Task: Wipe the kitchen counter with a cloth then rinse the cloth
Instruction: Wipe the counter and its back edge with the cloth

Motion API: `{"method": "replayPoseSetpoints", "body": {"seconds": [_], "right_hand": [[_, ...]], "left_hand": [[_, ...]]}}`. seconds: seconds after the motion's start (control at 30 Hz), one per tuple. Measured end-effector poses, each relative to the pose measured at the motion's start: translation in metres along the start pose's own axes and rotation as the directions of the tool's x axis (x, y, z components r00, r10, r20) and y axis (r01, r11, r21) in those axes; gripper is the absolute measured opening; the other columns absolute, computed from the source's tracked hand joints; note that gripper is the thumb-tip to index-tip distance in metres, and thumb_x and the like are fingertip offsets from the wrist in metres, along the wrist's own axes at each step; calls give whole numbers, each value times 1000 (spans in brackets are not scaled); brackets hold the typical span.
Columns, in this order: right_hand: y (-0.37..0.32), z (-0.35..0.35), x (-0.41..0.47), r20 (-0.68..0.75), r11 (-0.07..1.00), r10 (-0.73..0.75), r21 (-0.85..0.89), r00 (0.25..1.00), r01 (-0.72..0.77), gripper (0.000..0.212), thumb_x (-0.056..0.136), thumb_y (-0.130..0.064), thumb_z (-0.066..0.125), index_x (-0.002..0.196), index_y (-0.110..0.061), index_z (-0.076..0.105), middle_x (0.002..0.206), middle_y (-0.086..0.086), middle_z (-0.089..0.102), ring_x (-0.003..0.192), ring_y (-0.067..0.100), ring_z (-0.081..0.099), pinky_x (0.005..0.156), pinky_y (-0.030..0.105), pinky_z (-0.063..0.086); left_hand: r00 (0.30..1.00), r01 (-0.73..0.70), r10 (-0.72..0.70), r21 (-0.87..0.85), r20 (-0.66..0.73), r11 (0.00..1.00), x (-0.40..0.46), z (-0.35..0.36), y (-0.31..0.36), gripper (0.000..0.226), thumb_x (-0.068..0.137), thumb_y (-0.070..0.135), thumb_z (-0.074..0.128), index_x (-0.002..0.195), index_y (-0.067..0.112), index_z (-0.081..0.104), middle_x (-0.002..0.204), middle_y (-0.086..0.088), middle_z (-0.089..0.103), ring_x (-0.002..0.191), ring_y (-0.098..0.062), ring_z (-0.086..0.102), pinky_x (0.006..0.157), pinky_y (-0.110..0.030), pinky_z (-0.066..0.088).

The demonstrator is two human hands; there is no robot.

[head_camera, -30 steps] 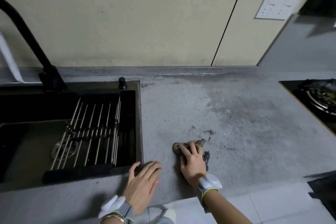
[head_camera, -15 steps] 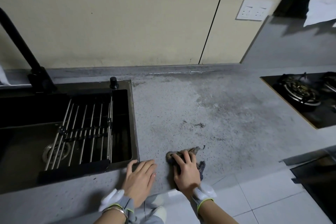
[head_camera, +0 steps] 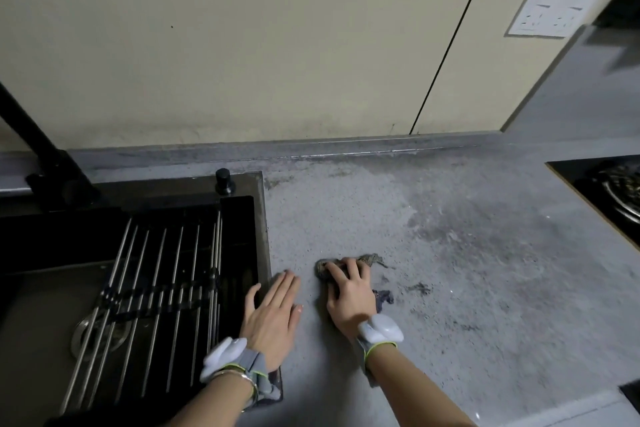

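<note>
The wiping step is in hand: the right hand presses the cloth flat on the table, its grip spread over it. The left hand rests flat beside the sink. Next the cloth must sweep the dirty marks to the right.

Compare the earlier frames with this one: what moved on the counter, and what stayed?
The right hand pushed the crumpled dark grey cloth forward, away from the counter's front edge, leaving dark crumbs to its right. The left hand slid forward too, flat beside the black sink. Unchanged: the cloth under the right hand, the metal rod rack over the sink.
</note>
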State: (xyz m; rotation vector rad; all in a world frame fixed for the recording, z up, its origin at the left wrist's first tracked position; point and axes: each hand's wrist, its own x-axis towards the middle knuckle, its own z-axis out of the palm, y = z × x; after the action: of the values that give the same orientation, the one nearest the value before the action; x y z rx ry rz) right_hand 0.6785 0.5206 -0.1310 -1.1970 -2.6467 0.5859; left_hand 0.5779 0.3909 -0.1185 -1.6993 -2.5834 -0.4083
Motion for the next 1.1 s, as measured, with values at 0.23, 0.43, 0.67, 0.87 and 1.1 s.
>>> {"method": "replayPoseSetpoints", "body": {"seconds": [0.23,0.43,0.67,0.87,1.1], "right_hand": [[-9,8,99,-4,1000,-19,-11,1000,19,41,93,-21,42,134,-20,47,140,5,37,130,32,24,99,36,39],[-15,12,170,-2,999,-33,-25,999,33,41,93,-20,44,133,-18,47,139,8,37,127,35,25,99,40,38],[-22,18,247,11,999,-41,-33,999,42,42,91,-18,45,133,-19,47,139,9,36,124,36,26,93,44,43],[-32,19,293,21,998,-31,-44,999,32,43,92,-19,45,134,-19,46,139,10,34,125,35,24,85,43,44],[-34,13,291,62,998,-30,-48,998,33,42,93,-20,45,135,-20,45,140,9,32,126,35,23,82,42,47]], "left_hand": [[1000,-2,3,54,-14,999,79,9,-32,51,86,35,31,111,17,72,120,4,67,111,-9,63,95,-40,29],[997,-79,82,112,-17,991,122,16,-59,50,86,35,32,103,16,75,113,3,70,107,-7,65,101,-40,27],[985,-128,141,123,-104,984,133,37,-60,70,101,38,17,93,3,76,101,-10,74,95,-19,70,100,-36,35],[983,-168,176,142,-46,975,136,38,-61,66,99,38,19,91,9,78,98,-6,74,93,-18,71,91,-32,53],[983,-163,170,115,-63,980,136,36,-60,55,96,38,32,92,7,78,100,-8,74,94,-19,71,91,-32,54]]}}
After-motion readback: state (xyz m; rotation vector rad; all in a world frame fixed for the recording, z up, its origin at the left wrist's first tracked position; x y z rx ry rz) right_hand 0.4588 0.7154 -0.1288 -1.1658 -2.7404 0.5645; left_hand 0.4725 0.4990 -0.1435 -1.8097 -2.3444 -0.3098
